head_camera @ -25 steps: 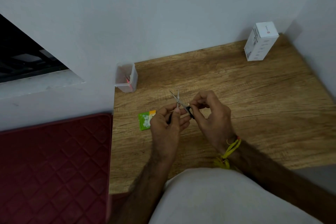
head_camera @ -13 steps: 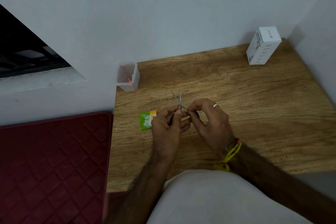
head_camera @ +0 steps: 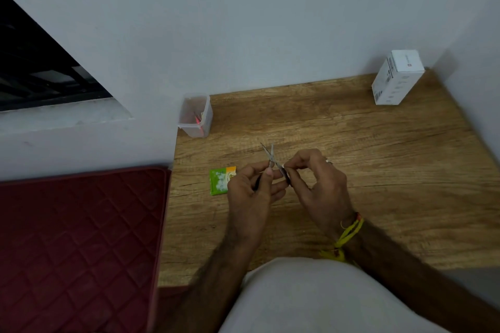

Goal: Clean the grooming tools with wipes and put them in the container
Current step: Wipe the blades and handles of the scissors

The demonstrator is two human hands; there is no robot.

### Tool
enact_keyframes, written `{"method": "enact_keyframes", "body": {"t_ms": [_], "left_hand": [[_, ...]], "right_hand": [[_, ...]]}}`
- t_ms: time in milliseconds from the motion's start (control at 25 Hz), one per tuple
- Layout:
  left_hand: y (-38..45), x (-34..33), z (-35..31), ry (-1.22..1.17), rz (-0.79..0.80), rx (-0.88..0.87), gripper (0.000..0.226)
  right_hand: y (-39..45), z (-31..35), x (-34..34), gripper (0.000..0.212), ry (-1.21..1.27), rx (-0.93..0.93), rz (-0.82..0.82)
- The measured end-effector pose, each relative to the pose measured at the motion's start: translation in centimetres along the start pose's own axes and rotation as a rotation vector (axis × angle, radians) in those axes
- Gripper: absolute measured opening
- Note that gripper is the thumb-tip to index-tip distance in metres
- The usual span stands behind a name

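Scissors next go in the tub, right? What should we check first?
1. Scissors held by both hands: ok; left hand, right hand.
2. Blades closed: not ok, tips spread apart.
3. Wiped clean: cannot tell; no wipe clearly visible.
4. Tub open: ok, no lid.
5. Room in tub: ok, only something pink inside.
6. Way to tub free: ok; green packet lies off to the side.
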State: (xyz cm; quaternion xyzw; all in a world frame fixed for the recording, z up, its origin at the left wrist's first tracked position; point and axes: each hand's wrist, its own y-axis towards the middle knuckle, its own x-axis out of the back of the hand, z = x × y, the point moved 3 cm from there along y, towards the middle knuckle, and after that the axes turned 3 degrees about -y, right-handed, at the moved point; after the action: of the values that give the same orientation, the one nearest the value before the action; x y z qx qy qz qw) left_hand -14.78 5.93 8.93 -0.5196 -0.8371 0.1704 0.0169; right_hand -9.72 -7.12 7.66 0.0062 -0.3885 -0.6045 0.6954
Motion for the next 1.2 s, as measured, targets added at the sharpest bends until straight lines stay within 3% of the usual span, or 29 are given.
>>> {"method": "enact_keyframes", "body": {"t_ms": [120, 320, 560, 800, 960, 1200], "left_hand": [[0.1, 0.2, 0.2, -0.016, -0.011, 0.018, 0.017], [0.1, -0.1, 0.2, 0.000, 0.024, 0.008, 0.017], [-0.2, 0.1, 0.4, 0.007, 0.044, 0.005, 0.016], [0.0, 0.4, 0.3, 0.033, 0.040, 0.009, 0.016], [-0.3, 0.3, 0.3, 0.028, 0.098, 0.048, 0.019], [-0.9, -0.3, 0.6, -0.073, 0.148, 0.082, 0.022]], "right_hand": [[0.0, 0.5, -0.1, 0.020, 0.002, 0.039, 0.043], [0.8, 0.8, -0.4, 0.042, 0.029, 0.011, -0.020], [0.1, 0.6, -0.6, 0.029, 0.010, 0.085, -0.016], [0.7, 0.5, -0.2, 0.032, 0.064, -0.017, 0.006], [1.3, 0.1, 1.3, 0.025, 0.164, -0.138, -0.121], [1.4, 0.5, 0.8, 0.020, 0.155, -0.097, -0.106]]}}
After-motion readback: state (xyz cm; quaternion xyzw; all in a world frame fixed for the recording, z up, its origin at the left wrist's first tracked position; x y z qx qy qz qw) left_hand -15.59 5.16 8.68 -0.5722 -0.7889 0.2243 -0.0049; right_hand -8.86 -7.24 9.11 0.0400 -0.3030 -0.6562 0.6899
